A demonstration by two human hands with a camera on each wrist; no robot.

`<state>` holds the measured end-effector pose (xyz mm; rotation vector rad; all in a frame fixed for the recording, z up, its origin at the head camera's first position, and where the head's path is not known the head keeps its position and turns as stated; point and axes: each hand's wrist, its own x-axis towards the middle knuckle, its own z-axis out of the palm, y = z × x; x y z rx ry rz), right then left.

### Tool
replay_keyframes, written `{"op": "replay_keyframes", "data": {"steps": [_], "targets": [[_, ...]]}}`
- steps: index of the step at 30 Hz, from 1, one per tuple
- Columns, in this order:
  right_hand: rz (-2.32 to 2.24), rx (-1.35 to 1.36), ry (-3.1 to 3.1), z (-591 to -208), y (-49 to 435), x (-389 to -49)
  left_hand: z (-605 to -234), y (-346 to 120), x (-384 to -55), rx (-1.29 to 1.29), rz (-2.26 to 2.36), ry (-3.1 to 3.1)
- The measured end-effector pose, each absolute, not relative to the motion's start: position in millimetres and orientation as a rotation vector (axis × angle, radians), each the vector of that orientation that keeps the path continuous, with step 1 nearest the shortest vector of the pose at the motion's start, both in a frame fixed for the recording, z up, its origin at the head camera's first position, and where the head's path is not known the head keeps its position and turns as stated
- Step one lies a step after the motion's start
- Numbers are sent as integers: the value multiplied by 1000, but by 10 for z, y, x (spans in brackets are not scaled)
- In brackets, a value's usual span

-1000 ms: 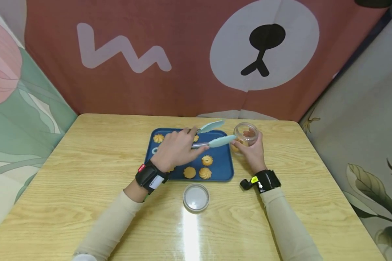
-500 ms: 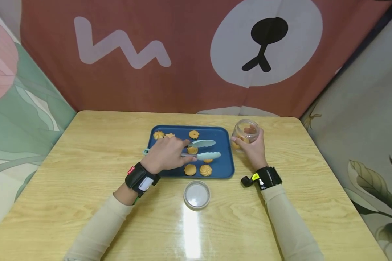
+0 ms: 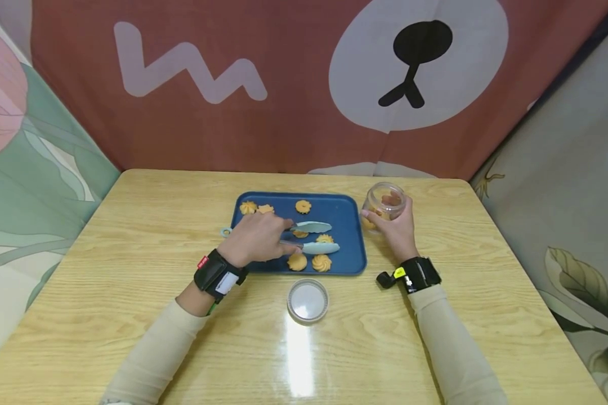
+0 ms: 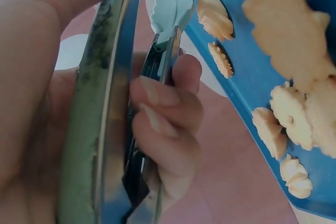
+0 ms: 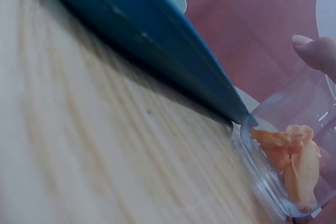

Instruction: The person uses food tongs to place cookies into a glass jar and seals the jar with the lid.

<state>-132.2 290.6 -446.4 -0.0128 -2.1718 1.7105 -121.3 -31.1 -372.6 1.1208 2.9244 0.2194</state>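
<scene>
My left hand grips metal tongs with pale mint tips, its fingers curled around the handles in the left wrist view. The tongs' tips stand apart, low over a blue tray. Between and beside them lie piped butter cookies, one a swirl and one flatter and round. Part of the tray is hidden under my left hand. At the tray's right edge my right hand holds a clear jar, open at the top. Several cookies lie in the jar's bottom.
A round, clear-topped lid lies on the wooden table in front of the tray. More cookies, including a ring-shaped one, sit along the tray's far side. A brown printed cloth hangs behind the table.
My left hand has drawn the tongs from beside the jar leftward and down over the tray's cookies. The tongs' tips stand closer together than a second ago. My right hand stays on the jar.
</scene>
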Motion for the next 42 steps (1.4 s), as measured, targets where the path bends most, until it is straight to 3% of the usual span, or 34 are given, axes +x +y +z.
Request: {"op": "replay_keyframes", "data": {"steps": [34,42], "targets": [[1667,-25,-2185,-4349,2846,-1236,-3754,-259,-1244,1319,124,3083],[1683,-19,-2175,-4480,2914,-1327,-3758,-226,-1270,1330,235,3150]]}}
